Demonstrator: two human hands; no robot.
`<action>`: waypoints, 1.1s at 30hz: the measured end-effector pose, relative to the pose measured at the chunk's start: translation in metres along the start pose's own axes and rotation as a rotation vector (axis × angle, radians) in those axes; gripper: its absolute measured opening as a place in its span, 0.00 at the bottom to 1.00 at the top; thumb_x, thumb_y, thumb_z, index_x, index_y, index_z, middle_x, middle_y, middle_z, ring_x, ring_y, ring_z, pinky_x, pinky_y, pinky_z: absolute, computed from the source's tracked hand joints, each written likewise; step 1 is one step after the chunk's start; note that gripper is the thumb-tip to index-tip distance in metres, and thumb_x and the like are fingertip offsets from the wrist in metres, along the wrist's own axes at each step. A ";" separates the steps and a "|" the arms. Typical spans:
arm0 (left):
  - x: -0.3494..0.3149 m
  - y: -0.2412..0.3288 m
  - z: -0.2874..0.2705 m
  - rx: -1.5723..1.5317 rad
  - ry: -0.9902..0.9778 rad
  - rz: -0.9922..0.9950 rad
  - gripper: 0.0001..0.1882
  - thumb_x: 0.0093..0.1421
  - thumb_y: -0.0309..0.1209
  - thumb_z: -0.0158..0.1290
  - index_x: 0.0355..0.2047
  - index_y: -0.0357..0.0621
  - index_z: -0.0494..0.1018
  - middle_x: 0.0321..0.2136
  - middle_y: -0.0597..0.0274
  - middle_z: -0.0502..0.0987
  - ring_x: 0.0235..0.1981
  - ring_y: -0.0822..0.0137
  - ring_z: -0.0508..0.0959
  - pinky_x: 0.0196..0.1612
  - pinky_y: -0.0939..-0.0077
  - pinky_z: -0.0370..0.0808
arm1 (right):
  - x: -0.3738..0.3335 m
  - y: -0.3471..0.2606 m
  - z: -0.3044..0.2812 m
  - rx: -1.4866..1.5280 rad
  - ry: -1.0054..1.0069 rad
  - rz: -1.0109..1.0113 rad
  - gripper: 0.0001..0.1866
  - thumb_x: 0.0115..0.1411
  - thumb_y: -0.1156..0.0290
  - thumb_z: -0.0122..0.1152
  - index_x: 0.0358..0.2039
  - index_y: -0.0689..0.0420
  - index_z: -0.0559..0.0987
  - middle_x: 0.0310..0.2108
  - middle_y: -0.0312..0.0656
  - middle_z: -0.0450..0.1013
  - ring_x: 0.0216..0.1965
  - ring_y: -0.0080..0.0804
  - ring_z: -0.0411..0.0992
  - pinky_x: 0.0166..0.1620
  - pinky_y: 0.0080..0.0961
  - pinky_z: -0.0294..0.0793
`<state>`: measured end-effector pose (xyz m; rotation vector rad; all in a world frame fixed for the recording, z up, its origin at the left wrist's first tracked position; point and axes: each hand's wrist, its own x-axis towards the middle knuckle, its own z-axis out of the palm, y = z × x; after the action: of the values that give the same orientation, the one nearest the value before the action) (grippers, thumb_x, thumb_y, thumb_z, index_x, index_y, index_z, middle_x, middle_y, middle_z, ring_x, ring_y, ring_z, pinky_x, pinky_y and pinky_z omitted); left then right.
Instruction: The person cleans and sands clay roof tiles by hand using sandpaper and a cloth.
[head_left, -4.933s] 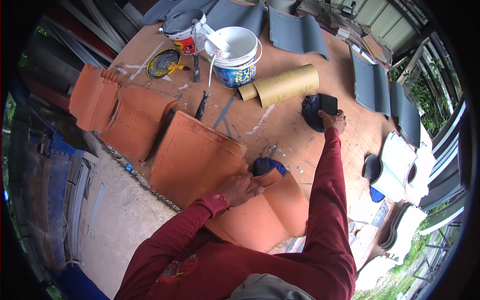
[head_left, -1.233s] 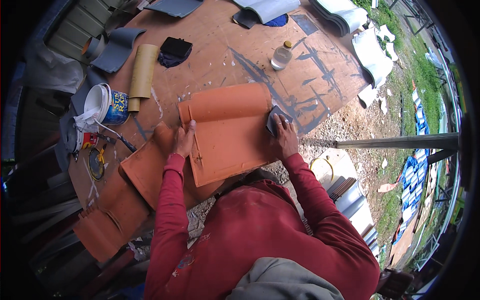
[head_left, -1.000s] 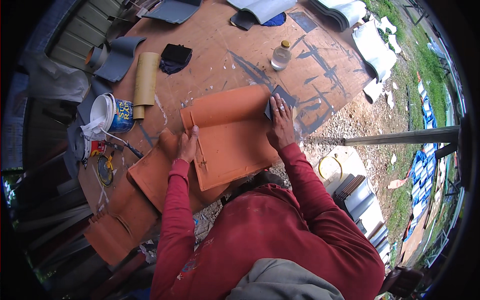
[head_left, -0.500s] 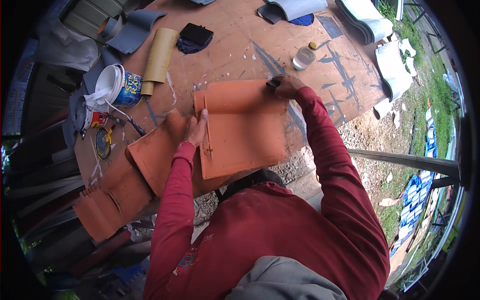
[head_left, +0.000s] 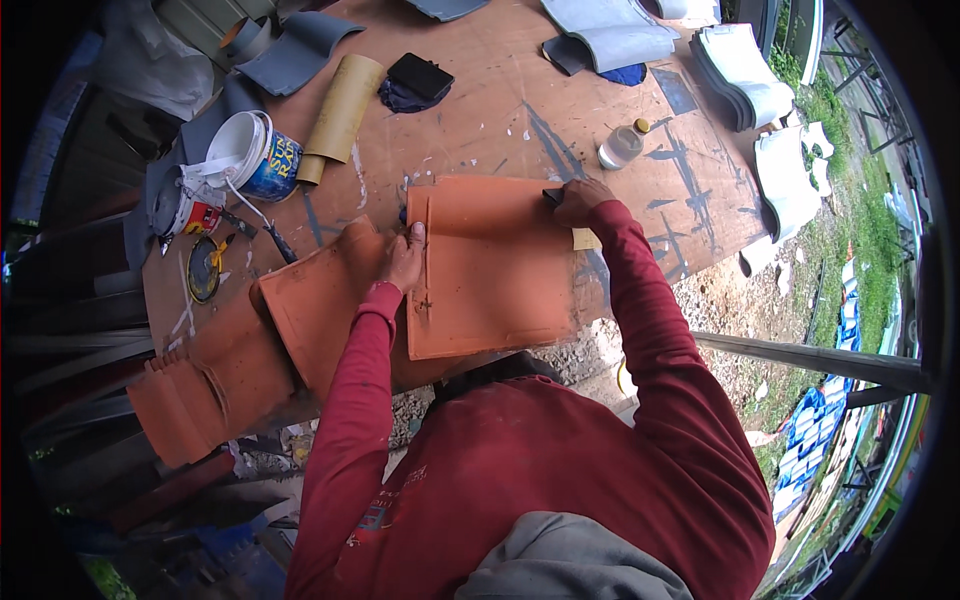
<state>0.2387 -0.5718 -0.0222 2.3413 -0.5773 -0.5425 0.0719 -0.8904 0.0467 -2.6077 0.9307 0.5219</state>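
An orange clay roof tile [head_left: 500, 280] lies at the near edge of the worktable. My left hand [head_left: 404, 258] grips its left rim, the thumb on top and the other fingers mostly hidden. At the tile's far right corner, my right hand [head_left: 583, 203] is closed on a small dark flat piece [head_left: 552, 196], which touches the tile's surface; its exact kind is unclear. Under my right wrist shows a bit of something pale yellow [head_left: 586, 239]. More orange roof tiles overlap to the left, one beside my left forearm [head_left: 325, 295] and another further out [head_left: 220, 380].
On the brown table [head_left: 470, 130], a white-and-blue paint bucket [head_left: 268, 165], a brush [head_left: 275, 236], a yellow lid [head_left: 205, 270] and a tan curved tile [head_left: 340, 110] stand left. A glass bottle [head_left: 622, 146] is beyond my right hand. Grey tiles [head_left: 625, 45] line the far side.
The whole view has shifted slightly. Both hands keep their places on the tile, and the pale yellow bit now shows beneath my right wrist.
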 end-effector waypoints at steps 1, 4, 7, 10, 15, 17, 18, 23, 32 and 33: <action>0.001 -0.004 0.001 0.019 0.006 -0.033 0.49 0.68 0.68 0.33 0.42 0.22 0.74 0.43 0.26 0.77 0.51 0.32 0.75 0.53 0.49 0.72 | -0.001 0.004 0.002 0.002 0.032 -0.110 0.30 0.56 0.50 0.55 0.47 0.64 0.82 0.49 0.58 0.78 0.55 0.49 0.75 0.58 0.38 0.73; 0.001 0.000 -0.002 0.032 -0.008 -0.034 0.49 0.68 0.69 0.33 0.41 0.23 0.74 0.43 0.27 0.77 0.51 0.33 0.76 0.53 0.49 0.72 | -0.003 0.029 -0.014 0.322 -0.186 -0.272 0.48 0.56 0.26 0.53 0.53 0.62 0.80 0.54 0.53 0.77 0.55 0.48 0.74 0.60 0.39 0.69; 0.004 0.012 -0.009 0.040 -0.051 -0.006 0.48 0.68 0.68 0.32 0.44 0.25 0.74 0.45 0.28 0.77 0.52 0.34 0.76 0.55 0.49 0.72 | 0.034 0.070 0.011 0.404 -0.079 -0.221 0.40 0.68 0.32 0.36 0.52 0.56 0.81 0.55 0.50 0.75 0.59 0.51 0.71 0.60 0.42 0.67; 0.000 0.015 -0.008 0.052 -0.063 -0.007 0.49 0.68 0.69 0.32 0.46 0.24 0.74 0.46 0.28 0.77 0.53 0.34 0.76 0.55 0.49 0.72 | 0.048 0.049 0.038 0.069 0.164 -0.317 0.41 0.70 0.34 0.34 0.54 0.61 0.78 0.55 0.51 0.76 0.58 0.47 0.71 0.60 0.38 0.68; 0.002 0.010 -0.008 0.056 -0.066 -0.043 0.48 0.68 0.69 0.31 0.49 0.28 0.75 0.46 0.27 0.77 0.53 0.32 0.75 0.55 0.48 0.72 | 0.044 0.038 0.037 0.312 0.157 -0.380 0.45 0.69 0.31 0.31 0.53 0.62 0.80 0.58 0.55 0.73 0.64 0.51 0.66 0.62 0.41 0.64; 0.007 0.005 -0.005 0.059 -0.071 -0.010 0.49 0.68 0.69 0.31 0.48 0.26 0.75 0.46 0.27 0.77 0.53 0.32 0.75 0.55 0.48 0.72 | 0.052 0.044 0.021 0.255 -0.085 0.037 0.50 0.66 0.26 0.30 0.52 0.63 0.81 0.56 0.57 0.75 0.62 0.53 0.68 0.63 0.41 0.64; 0.011 -0.004 -0.003 0.048 -0.064 0.012 0.49 0.68 0.69 0.31 0.47 0.26 0.75 0.46 0.26 0.76 0.53 0.32 0.75 0.55 0.48 0.72 | 0.052 0.034 0.017 0.300 -0.070 0.033 0.52 0.62 0.23 0.33 0.51 0.62 0.83 0.56 0.60 0.74 0.61 0.52 0.71 0.61 0.45 0.67; 0.001 0.008 -0.001 0.076 -0.092 -0.044 0.49 0.67 0.70 0.31 0.47 0.26 0.76 0.46 0.25 0.76 0.53 0.32 0.75 0.55 0.47 0.71 | 0.038 0.026 0.016 0.372 -0.005 -0.044 0.53 0.63 0.23 0.31 0.50 0.63 0.82 0.53 0.58 0.76 0.59 0.53 0.71 0.61 0.41 0.66; 0.006 0.006 -0.005 0.040 -0.058 0.023 0.52 0.68 0.69 0.31 0.39 0.19 0.75 0.41 0.25 0.78 0.49 0.35 0.77 0.53 0.51 0.72 | -0.054 -0.022 0.092 0.276 0.508 -0.270 0.48 0.63 0.31 0.47 0.71 0.57 0.60 0.73 0.49 0.54 0.74 0.47 0.50 0.74 0.54 0.40; 0.007 0.001 -0.003 0.040 -0.054 0.027 0.52 0.68 0.69 0.31 0.39 0.19 0.75 0.41 0.25 0.78 0.49 0.35 0.77 0.53 0.51 0.72 | -0.061 -0.020 0.096 0.231 0.547 -0.271 0.49 0.63 0.33 0.49 0.74 0.54 0.55 0.75 0.46 0.50 0.76 0.45 0.45 0.74 0.57 0.35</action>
<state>0.2454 -0.5750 -0.0211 2.3589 -0.6490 -0.5878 0.0192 -0.8034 -0.0079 -2.6360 0.7044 -0.3660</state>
